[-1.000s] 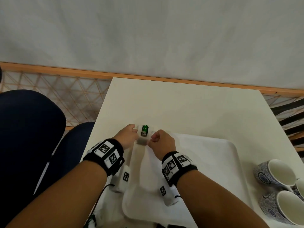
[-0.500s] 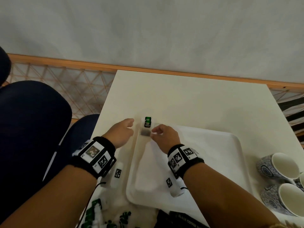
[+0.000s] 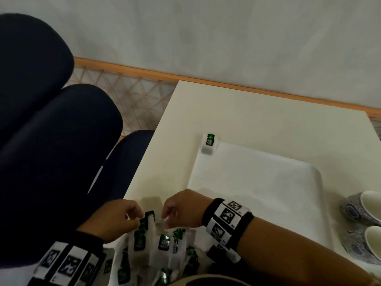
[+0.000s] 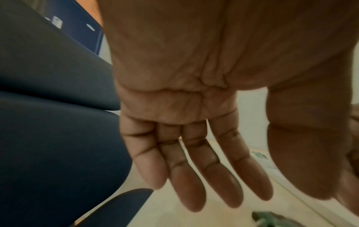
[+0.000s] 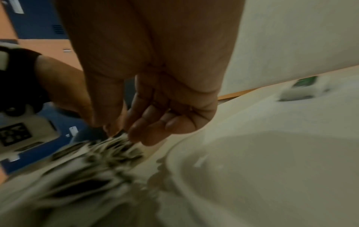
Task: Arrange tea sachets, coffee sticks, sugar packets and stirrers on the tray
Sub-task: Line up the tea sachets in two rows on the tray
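I am looking down at a pale table (image 3: 257, 120) from my own seat, and I am describing it from left to right. At the far left, dark blue chair backs (image 3: 51, 131) are standing beside the table's left edge. At the near left corner of the table, a loose pile of tea sachets (image 3: 156, 250), white with green labels, is lying in a heap. My left hand (image 3: 115, 219) is hovering over the pile's left side; from the wrist camera its fingers (image 4: 194, 176) are showing straight and slightly parted, palm open, and I cannot tell whether any fingertip is touching a sachet. Just to the right of it, my right hand (image 3: 183, 209) is reaching down to the top of the same pile, its fingers (image 5: 147, 127) curled in toward the thumb and meeting the uppermost sachets; the view there is blurred, so I cannot tell whether they are pinching one. Both wrists are wearing black bands with printed square markers. To the right of my hands, a white tray (image 3: 317, 182) is sitting flat on the table. One single tea sachet (image 3: 209, 143) is lying at the tray's far left corner, well apart from the pile. At the right edge of the table, near the tray, two blue-patterned cups (image 3: 362, 223) are standing side by side.
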{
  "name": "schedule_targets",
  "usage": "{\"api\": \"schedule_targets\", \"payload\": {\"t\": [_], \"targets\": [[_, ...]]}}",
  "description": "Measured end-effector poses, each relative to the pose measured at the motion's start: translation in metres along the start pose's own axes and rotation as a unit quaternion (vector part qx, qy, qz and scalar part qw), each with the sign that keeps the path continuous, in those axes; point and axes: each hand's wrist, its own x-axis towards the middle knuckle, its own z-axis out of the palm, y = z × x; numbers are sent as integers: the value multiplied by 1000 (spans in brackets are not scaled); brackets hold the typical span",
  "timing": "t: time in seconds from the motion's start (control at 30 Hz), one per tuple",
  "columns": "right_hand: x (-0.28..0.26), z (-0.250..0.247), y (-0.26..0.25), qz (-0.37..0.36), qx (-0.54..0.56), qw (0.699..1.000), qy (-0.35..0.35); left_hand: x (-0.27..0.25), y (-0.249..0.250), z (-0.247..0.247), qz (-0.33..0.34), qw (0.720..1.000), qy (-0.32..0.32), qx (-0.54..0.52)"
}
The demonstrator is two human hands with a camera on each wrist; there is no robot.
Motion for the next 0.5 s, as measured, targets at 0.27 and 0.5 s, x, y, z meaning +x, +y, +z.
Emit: {"api": "schedule_targets", "payload": {"t": [0.27, 0.5], "targets": [[18, 35, -35, -21, -51, 998, 37, -26, -18, 31, -43, 999, 28, 13], [18, 47, -50, -12, -120, 992, 30, -29, -18, 52, -49, 995, 67, 48]]}}
